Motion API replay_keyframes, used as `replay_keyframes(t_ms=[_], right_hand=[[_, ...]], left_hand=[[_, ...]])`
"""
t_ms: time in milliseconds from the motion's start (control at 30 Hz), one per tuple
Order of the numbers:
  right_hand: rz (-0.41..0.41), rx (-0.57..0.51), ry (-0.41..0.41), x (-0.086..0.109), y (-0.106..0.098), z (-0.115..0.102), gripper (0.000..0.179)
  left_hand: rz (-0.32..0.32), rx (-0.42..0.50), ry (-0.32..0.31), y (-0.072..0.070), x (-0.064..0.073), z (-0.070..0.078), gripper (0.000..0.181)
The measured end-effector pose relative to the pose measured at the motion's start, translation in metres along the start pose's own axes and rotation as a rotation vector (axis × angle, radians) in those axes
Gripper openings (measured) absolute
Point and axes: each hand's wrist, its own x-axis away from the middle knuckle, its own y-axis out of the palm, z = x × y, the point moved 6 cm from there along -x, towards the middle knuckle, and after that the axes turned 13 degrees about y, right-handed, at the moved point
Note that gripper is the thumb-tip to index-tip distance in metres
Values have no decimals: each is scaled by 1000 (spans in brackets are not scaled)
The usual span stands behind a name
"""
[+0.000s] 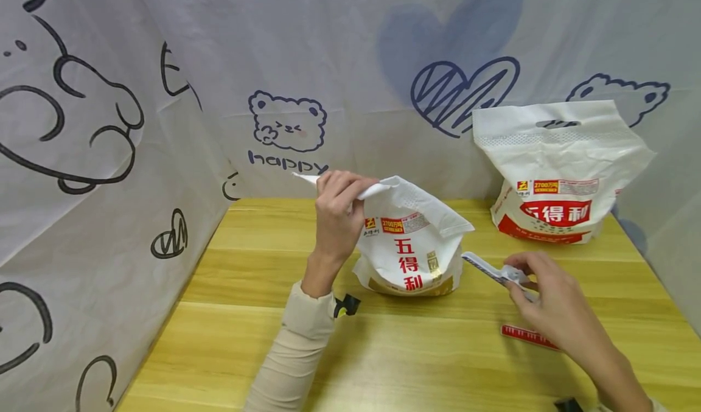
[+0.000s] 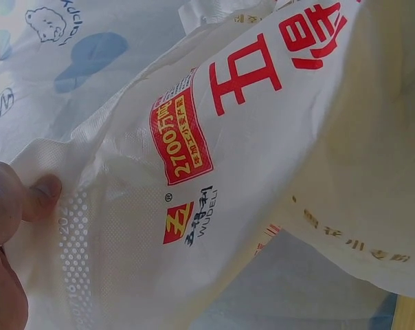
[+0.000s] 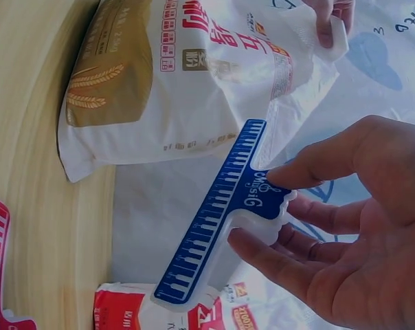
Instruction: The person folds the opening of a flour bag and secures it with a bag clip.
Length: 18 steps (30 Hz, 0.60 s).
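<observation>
A white flour bag [image 1: 378, 254] with red lettering and a gold base stands upright on the wooden table. My left hand [image 1: 341, 214] grips its top edge, which is bunched and pulled to the left; in the left wrist view the thumb [image 2: 48, 189] presses on the bag's dotted band. To the right of the bag, my right hand [image 1: 558, 305] pinches a sealing clip [image 3: 214, 220] by its scalloped handle. Blue with a piano-key pattern and white edges, the clip points toward the bag's right side, and its long jaws lie together.
A red piano-key clip [image 1: 527, 336] lies on the table [image 1: 416, 363] below my right hand. At the back right stands a second white flour bag [image 1: 547, 162] with a handle slot. Printed cloth [image 1: 350, 53] hangs behind and at the sides of the table.
</observation>
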Motion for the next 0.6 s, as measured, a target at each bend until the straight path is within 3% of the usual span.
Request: replay_keyframes(t_ms=[600], right_hand=[[95,24,-58,-11,-20,-10,32]], left_hand=[[17,1,8,0,0,1,22]])
